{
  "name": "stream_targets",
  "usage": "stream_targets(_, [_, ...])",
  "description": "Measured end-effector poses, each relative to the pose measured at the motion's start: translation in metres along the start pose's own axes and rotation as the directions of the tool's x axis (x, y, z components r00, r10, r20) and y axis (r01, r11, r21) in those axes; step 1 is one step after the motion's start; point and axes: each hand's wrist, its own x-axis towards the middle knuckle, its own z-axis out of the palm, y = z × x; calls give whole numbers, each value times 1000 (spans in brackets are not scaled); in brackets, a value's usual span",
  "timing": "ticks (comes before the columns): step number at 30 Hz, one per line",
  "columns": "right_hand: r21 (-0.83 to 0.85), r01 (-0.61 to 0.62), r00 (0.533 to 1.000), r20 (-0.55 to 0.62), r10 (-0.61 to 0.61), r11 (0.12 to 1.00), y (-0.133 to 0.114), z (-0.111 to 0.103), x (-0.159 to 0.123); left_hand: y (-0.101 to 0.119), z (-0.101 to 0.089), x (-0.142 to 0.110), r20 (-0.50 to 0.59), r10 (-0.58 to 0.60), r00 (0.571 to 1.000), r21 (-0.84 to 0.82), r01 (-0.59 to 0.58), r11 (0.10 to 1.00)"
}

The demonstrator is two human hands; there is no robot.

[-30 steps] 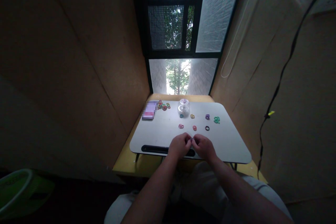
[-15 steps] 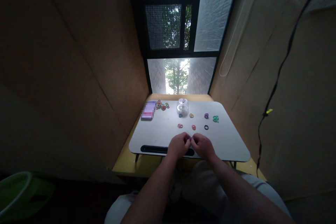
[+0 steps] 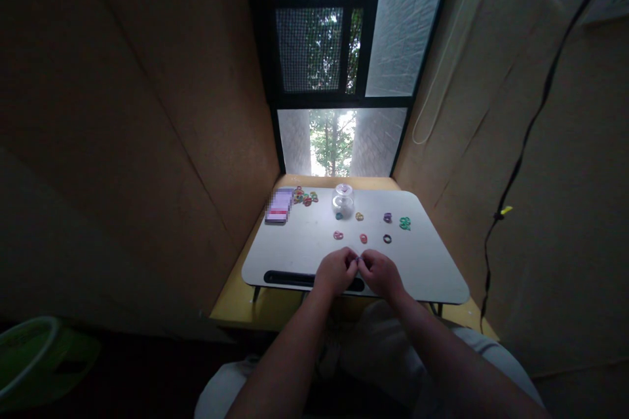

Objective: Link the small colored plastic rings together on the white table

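My left hand (image 3: 338,270) and my right hand (image 3: 378,273) meet over the near edge of the white lap table (image 3: 295,245). Fingertips of both are pinched together on a small purplish hair tie (image 3: 359,259), mostly hidden by the fingers. Just beyond them lie small piles of hair ties sorted by colour: pink (image 3: 338,235), red-orange (image 3: 363,238) and a black one (image 3: 387,239). Farther back are blue (image 3: 339,216), yellow (image 3: 360,217), purple (image 3: 388,217) and green (image 3: 405,223) ones.
A clear lidded jar (image 3: 343,200) stands behind the blue pile. At the back left, a mixed heap of hair ties (image 3: 305,197) lies beside a phone (image 3: 280,205). A black slot (image 3: 287,278) runs along the table's front. A cable (image 3: 521,144) hangs at right; a green basin (image 3: 49,360) is lower left.
Both hands keep their pinch in nearly the same place. The view has shifted very slightly; the piles on the table have not moved.
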Motion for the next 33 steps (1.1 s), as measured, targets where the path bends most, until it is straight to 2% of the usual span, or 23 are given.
stream_targets(26, [17,-13,1000,7,13,1000,-2,-2,-1,5,-4,0,27,-36,999,9,36,999])
stream_targets(33, [4,-3,1000,-23,3,1000,-3,-2,0,2,-1,1,15,-21,1000,3,20,1000])
